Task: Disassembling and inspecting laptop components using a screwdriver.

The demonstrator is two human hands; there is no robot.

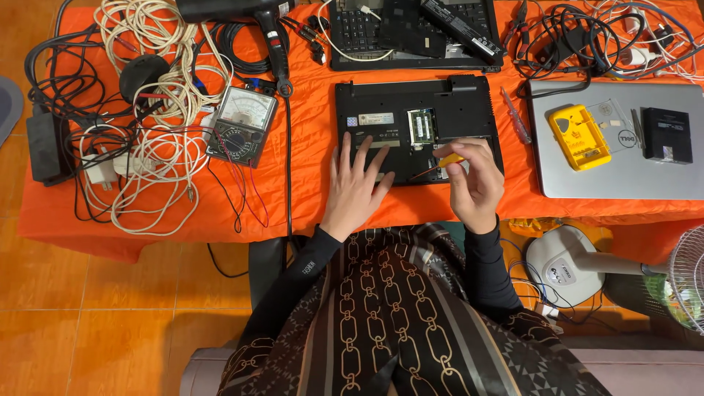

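Head view: multimeter (pixel 240 126), cables (pixel 150 117) beside laptop (pixel 415 117).

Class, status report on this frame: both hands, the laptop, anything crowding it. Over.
Left hand flat on upturned black laptop. Right hand grips yellow-handled screwdriver, tip at the base. Memory bay open. Multimeter leads alongside.

- Screwdriver (pixel 440 164) mostly buried in the right hand (pixel 473 183); only a yellow bit and thin shaft peek out.
- Second laptop (pixel 411 33) at the tabletop's (pixel 308 198) far edge, cut off by the top border.
- Fan (pixel 686 275) sliced by the right border.
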